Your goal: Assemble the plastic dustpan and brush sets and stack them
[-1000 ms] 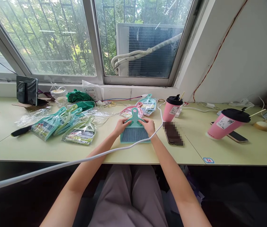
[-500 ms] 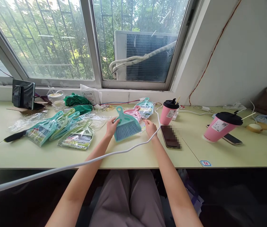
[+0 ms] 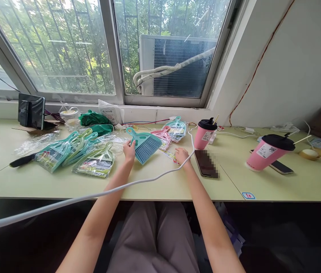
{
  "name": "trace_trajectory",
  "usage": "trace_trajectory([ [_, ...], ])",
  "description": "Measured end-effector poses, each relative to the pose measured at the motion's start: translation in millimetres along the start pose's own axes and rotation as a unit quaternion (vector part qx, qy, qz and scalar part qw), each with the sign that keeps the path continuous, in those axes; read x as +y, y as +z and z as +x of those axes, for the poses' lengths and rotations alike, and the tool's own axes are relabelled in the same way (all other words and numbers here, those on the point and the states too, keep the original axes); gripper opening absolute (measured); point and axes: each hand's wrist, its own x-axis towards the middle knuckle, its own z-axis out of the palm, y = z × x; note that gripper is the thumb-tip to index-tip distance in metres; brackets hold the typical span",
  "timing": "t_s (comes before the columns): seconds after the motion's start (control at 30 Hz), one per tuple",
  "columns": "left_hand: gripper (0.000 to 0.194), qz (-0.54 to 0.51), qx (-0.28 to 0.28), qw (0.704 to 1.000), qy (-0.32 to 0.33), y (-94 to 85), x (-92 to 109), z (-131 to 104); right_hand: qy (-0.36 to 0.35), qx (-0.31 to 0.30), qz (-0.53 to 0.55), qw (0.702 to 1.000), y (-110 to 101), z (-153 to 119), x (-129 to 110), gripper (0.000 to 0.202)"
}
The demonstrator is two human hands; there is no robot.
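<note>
My left hand [image 3: 129,150] is closed around the edge of a teal dustpan [image 3: 142,135], near its looped handle, lifted over the table. A small brush [image 3: 148,149] with grey-blue bristles sits against the dustpan's face. To the right, my right hand [image 3: 182,155] has its fingers bent at the end of a small colourful printed card [image 3: 171,156], and the fingertips are partly hidden. Just behind the card are a pink dustpan set [image 3: 162,137] and a bagged teal dustpan set [image 3: 176,129].
Bagged dustpan sets [image 3: 55,151] and a green one [image 3: 96,163] lie at left. Pink cups [image 3: 203,134] and a phone [image 3: 206,165] stand or lie at right. A white cable [image 3: 137,183] crosses in front of my forearms. A tablet [image 3: 32,111] leans at the back left.
My left hand has moved the dustpan and brush left and tilted them, away from my right hand. More of the printed card now shows beside my right hand.
</note>
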Motion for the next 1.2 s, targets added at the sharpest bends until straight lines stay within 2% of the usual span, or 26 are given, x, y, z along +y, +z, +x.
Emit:
trace_trajectory([
  [0.07,0.034,-0.004,-0.008,1.000,-0.002,1.2,1.0,-1.7,0.012,0.012,-0.061,0.998,-0.5,-4.7,-2.3,0.018],
  [0.17,0.036,-0.004,-0.013,1.000,0.004,1.2,2.1,-4.2,0.017,-0.020,-0.128,0.991,-3.4,-9.8,-4.9,0.026],
  [0.3,0.037,0.000,-0.005,1.000,0.026,0.5,3.2,-7.0,0.040,-0.093,-0.117,0.988,-11.8,-7.2,-1.5,0.023],
  [0.43,0.040,0.014,0.025,0.999,0.034,0.2,3.7,-8.1,0.003,-0.099,-0.081,0.992,-16.1,-4.6,-0.2,0.029],
  [0.5,0.040,0.023,0.042,0.998,0.039,-0.3,3.8,-8.5,-0.011,-0.106,-0.009,0.994,-16.1,-6.1,-5.6,0.030],
  [0.57,0.038,0.037,0.051,0.997,0.043,-0.6,4.2,-9.7,-0.007,-0.139,0.117,0.983,-16.2,-9.0,-15.6,0.033],
  [0.63,0.037,0.056,0.047,0.997,0.039,0.1,5.5,-12.7,0.003,-0.184,0.276,0.943,-16.3,-12.9,-28.7,0.039],
  [0.7,0.037,0.072,0.032,0.996,0.040,2.2,8.2,-18.4,0.013,-0.212,0.414,0.885,-15.0,-17.6,-42.4,0.046],
  [0.77,0.035,0.075,0.012,0.995,0.062,5.5,12.1,-26.8,0.029,-0.197,0.498,0.844,-10.4,-22.5,-54.2,0.051],
  [0.8,0.034,0.072,0.001,0.994,0.077,7.4,14.1,-31.5,0.042,-0.177,0.519,0.835,-6.8,-24.8,-58.9,0.051],
  [0.9,0.034,0.061,-0.021,0.993,0.101,12.2,18.6,-44.1,0.097,-0.098,0.532,0.835,5.9,-29.4,-67.0,0.047],
  [1.0,0.035,0.056,-0.020,0.994,0.087,14.7,17.9,-49.0,0.124,-0.037,0.529,0.839,15.9,-30.7,-68.1,0.042],
  [1.13,0.040,0.045,0.006,0.995,0.085,16.0,11.3,-46.4,0.152,-0.011,0.537,0.830,23.9,-30.5,-67.7,0.035],
  [1.2,0.044,0.035,0.015,0.995,0.093,16.8,9.5,-45.8,0.185,0.003,0.517,0.836,28.9,-30.6,-70.1,0.029],
])
